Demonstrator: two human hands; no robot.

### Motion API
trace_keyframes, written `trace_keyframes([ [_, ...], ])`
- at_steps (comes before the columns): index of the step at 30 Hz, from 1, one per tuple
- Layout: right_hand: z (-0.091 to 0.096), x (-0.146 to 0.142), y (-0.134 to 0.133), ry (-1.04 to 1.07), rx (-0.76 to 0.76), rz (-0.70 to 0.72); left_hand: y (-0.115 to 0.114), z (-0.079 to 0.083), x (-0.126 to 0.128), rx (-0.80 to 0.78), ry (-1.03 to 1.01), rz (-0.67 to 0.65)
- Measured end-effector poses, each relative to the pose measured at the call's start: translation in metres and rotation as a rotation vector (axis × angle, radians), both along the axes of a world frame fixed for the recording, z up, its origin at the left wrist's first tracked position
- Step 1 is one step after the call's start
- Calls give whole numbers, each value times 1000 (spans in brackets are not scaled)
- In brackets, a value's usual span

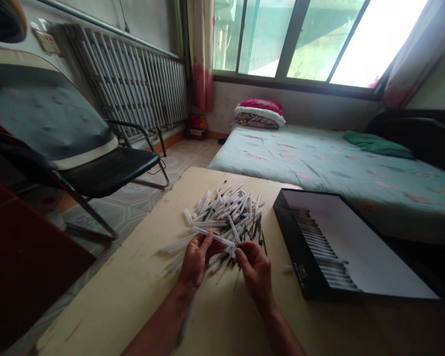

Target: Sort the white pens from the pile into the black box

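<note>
My left hand is closed around a whitish pen barrel, which slants down to the right in front of me. At the barrel's right end, my right hand is closed in a pinch. What its fingertips hold is too small and hidden to make out. Just beyond both hands spreads a loose pile of white pen barrels mixed with thin dark pen parts. To the right stands a shallow black box with a white inside, and a row of pens lies along its left side.
The pile and box rest on a pale yellow table with worn edges. A bed with folded bedding adjoins its far side. A black armchair stands at the left, near a dark red piece of furniture.
</note>
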State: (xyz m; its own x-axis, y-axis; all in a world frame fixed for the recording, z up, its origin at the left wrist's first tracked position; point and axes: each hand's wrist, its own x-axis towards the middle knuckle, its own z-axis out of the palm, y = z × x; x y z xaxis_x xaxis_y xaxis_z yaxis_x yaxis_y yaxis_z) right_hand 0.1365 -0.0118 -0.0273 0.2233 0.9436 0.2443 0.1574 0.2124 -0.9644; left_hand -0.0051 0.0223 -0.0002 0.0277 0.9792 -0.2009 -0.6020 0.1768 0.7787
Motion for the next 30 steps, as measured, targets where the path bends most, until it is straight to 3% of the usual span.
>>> trace_keyframes([
  [17,-6,-2,2,66,16,5,-1,-3,1,-1,25,-4],
  [26,3,-4,0,167,-44,-3,0,-5,0,34,20,-49],
  [30,2,-3,-1,107,-35,4,0,-6,0,44,20,-57],
])
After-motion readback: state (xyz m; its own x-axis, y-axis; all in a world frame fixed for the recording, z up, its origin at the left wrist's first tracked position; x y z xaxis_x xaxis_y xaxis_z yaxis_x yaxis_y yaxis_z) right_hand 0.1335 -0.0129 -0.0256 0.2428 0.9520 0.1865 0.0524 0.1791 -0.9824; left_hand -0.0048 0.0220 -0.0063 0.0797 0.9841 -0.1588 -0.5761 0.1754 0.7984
